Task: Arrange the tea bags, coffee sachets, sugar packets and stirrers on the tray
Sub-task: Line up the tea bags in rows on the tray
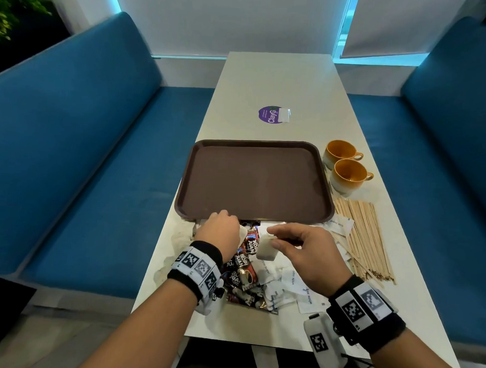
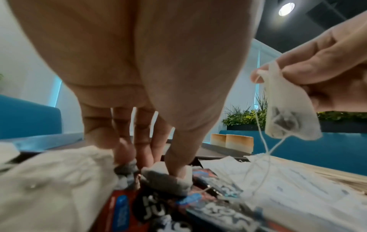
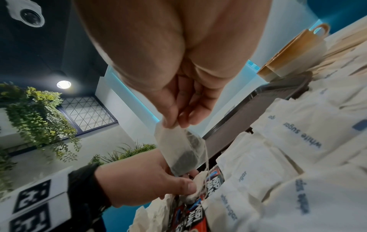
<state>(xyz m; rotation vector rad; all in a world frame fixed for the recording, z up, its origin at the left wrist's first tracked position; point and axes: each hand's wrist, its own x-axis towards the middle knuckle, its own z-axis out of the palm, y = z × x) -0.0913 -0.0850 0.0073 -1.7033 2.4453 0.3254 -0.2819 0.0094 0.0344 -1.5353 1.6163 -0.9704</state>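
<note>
My right hand [image 1: 275,237] pinches the top of a white tea bag [image 1: 266,248] that hangs above the pile, its string trailing down in the left wrist view [image 2: 264,150]. My left hand [image 1: 221,230] is down in the heap, its fingertips [image 2: 178,170] pinching a second tea bag [image 2: 166,177] lying on the coffee sachets [image 1: 243,262]. White sugar packets [image 1: 290,282] lie to the right of the sachets. Wooden stirrers [image 1: 364,237] are spread at the right. The brown tray [image 1: 254,181] sits just beyond the pile with nothing on it.
Two orange cups [image 1: 347,168] stand right of the tray. A purple sticker [image 1: 272,114] marks the table farther back. Blue bench seats [image 1: 99,156] flank the narrow white table [image 1: 278,80]. More tea bags [image 1: 182,236] lie at the table's left edge.
</note>
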